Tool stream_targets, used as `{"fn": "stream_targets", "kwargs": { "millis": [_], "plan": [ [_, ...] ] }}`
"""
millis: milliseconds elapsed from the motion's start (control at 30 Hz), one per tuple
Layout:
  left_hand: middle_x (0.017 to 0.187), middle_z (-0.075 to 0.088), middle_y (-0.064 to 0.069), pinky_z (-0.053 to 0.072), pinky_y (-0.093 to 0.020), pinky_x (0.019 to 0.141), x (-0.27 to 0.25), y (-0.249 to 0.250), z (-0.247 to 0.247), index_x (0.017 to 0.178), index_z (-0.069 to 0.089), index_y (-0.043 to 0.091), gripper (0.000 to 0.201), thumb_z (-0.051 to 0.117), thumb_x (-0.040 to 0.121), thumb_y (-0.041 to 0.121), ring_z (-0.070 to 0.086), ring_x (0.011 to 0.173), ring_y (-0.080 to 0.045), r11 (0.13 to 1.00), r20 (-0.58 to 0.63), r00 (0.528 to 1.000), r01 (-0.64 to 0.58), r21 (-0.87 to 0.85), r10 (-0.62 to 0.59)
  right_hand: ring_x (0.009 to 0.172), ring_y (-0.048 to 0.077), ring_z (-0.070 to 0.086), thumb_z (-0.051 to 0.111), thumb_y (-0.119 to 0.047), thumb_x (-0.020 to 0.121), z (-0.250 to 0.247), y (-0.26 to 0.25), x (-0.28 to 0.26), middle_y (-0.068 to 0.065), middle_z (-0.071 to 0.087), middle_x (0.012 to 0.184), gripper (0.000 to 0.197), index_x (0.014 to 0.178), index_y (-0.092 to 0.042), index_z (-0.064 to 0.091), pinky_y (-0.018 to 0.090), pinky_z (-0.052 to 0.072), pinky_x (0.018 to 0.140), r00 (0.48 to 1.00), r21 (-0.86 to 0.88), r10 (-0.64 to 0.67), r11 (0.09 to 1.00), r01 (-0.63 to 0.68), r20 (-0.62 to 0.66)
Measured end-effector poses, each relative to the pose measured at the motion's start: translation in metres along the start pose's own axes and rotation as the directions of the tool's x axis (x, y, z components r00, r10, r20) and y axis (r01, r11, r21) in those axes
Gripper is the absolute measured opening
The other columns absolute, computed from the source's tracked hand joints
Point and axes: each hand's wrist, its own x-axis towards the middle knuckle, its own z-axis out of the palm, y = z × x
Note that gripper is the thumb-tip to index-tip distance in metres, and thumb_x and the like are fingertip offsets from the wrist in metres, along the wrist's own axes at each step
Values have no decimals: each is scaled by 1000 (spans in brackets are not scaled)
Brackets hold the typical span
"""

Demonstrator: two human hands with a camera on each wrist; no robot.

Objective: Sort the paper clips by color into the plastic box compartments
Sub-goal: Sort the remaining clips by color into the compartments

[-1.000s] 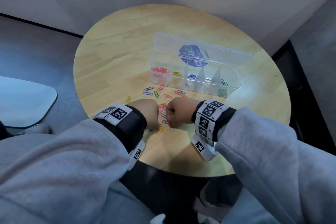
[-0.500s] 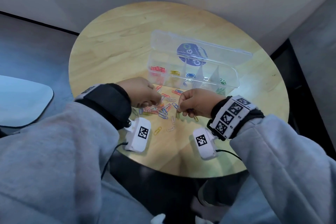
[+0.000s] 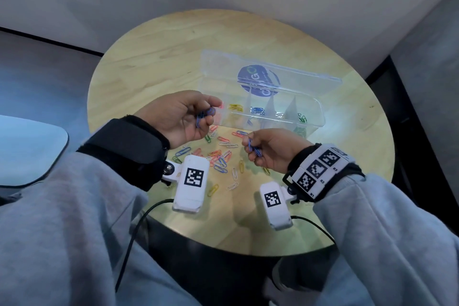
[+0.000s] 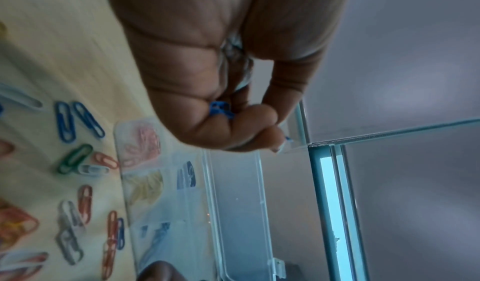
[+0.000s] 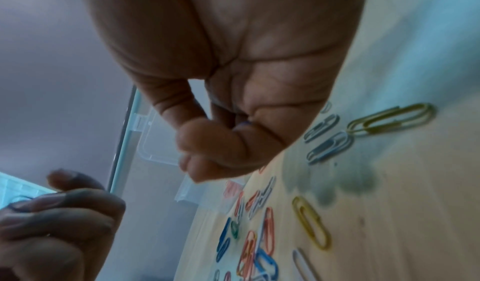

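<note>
A clear plastic box [image 3: 319, 117] with its lid up stands on the round wooden table [image 3: 149, 62]; its compartments hold red, yellow, blue, white and green clips. Loose coloured paper clips [image 3: 219, 156] lie scattered in front of it. My left hand [image 3: 188, 117] is raised near the box's left end, palm up, fingers curled round blue clips [image 3: 205, 115], which also show in the left wrist view [image 4: 219, 109]. My right hand [image 3: 263, 149] hovers over the pile and pinches more blue clips [image 3: 254, 148]; the right wrist view shows only a sliver of blue [image 5: 244, 123].
The box lid [image 3: 270, 74] carries a round blue sticker and leans back toward the wall. A pale seat [image 3: 27, 149] is left of the table. White wrist camera units [image 3: 190, 186] hang under both wrists, cables trailing over the table's near edge.
Both hands have lifted off the clip pile with blue clips. The left hand rose toward the box's left end and turned palm up; the right hand moved slightly right.
</note>
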Motion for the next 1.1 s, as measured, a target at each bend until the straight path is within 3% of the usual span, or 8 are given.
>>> {"fn": "stream_targets", "kwargs": {
  "millis": [200,400,467,567,667,767,933,1100],
  "plan": [
    [60,52,-3,40,-13,43,2,-1,0,85,59,7,27,32,87,6,51,43,-9,999,21,999,39,-24,-39,51,17,64,29,-3,90,-4,-1,-2,13,61,72,33,66,-4,51,20,52,43,998,93,-11,996,17,-56],
    [62,45,-1,31,-11,38,5,-8,0,78,53,11,22,36,85,-1,41,40,-7,970,-58,996,77,229,-65,53,16,48,47,-6,90,12,-6,-2,7,50,67,20,70,-7,51,22,38,46,996,-313,-46,949,19,-80],
    [64,44,-2,31,-12,37,4,-8,1,81,51,13,25,34,85,-5,40,46,-9,952,-89,994,81,295,-57,51,15,42,56,-12,88,18,-5,2,4,47,62,21,67,-12,51,22,34,45,994,-534,-70,845,13,-87],
    [67,47,-5,34,-11,35,4,-8,1,87,50,15,35,28,85,-13,43,48,-11,947,-124,992,73,314,-35,55,14,42,66,-26,83,28,-6,6,-3,45,59,23,65,-20,53,22,36,50,990,-805,-107,593,-12,-94],
    [70,47,-7,37,-11,36,3,-10,2,95,49,16,38,28,86,-15,42,50,-13,941,-126,991,87,327,-48,67,12,48,66,-26,82,40,-10,7,-6,51,65,21,66,-22,54,20,38,55,982,-895,-174,446,9,-76],
    [71,46,-8,38,-12,37,2,-12,2,103,48,16,42,26,83,-14,43,53,-15,915,-118,990,113,387,-73,76,16,50,63,-22,84,50,-10,13,1,56,79,17,69,-17,54,23,42,63,979,-945,-184,325,-27,-91],
    [70,48,-7,36,-12,36,4,-12,0,119,46,17,44,29,90,-11,44,52,-15,895,-83,994,105,434,-76,84,25,63,61,-19,82,59,-8,21,10,68,91,12,87,-9,67,30,51,75,978,-972,-172,220,-79,-119],
    [68,46,-6,39,-13,37,8,-16,-2,119,45,20,47,30,88,-12,43,51,-14,884,-86,992,119,452,-89,74,22,53,58,-18,80,60,-5,23,5,58,84,5,80,-13,59,26,45,65,975,-981,-176,163,-105,-134]
  ]
}}
